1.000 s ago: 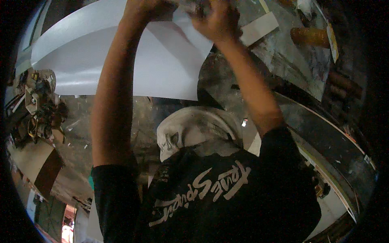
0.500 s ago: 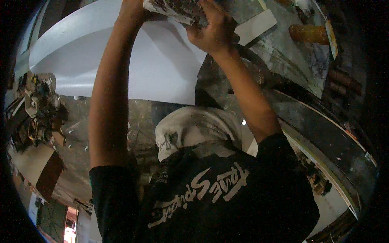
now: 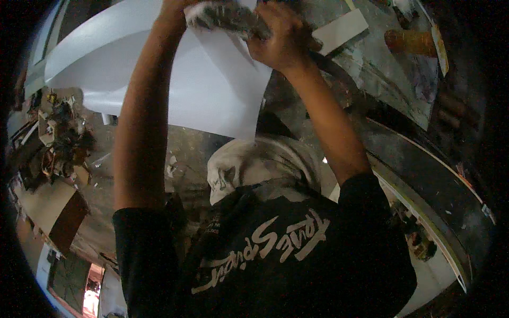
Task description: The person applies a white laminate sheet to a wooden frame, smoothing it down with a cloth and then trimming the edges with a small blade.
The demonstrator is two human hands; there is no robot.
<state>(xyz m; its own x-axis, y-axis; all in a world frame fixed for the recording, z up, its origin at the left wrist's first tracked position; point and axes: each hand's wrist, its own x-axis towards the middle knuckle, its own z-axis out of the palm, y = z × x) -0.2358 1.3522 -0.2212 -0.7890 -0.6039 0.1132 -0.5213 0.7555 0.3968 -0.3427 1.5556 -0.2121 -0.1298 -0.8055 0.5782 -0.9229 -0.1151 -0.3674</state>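
At the top of the head view, a crumpled grey-white rag (image 3: 229, 18) with dark stains stretches between my two hands. My right hand (image 3: 281, 36) is closed around its right end, the fingers bent over it. My left hand (image 3: 177, 9) is at the rag's left end; it looks closed on it, though the picture's upper edge cuts off most of its fingers. Beneath both hands lies a large, smooth white sheet (image 3: 212, 100) with a curved outline. Its near edge reaches the cloth-like light garment (image 3: 254, 159) at my waist.
Cluttered tools and scraps (image 3: 58, 132) lie at the left, above a tan board (image 3: 50, 209). At the upper right are a pale flat strip (image 3: 343, 31) and an orange-brown cylinder (image 3: 408, 42). A long curved bench edge (image 3: 424, 151) runs along the right.
The rag has come slightly lower in the picture and looks flatter and longer between my hands. My right hand has turned a little. The view has shifted slightly.
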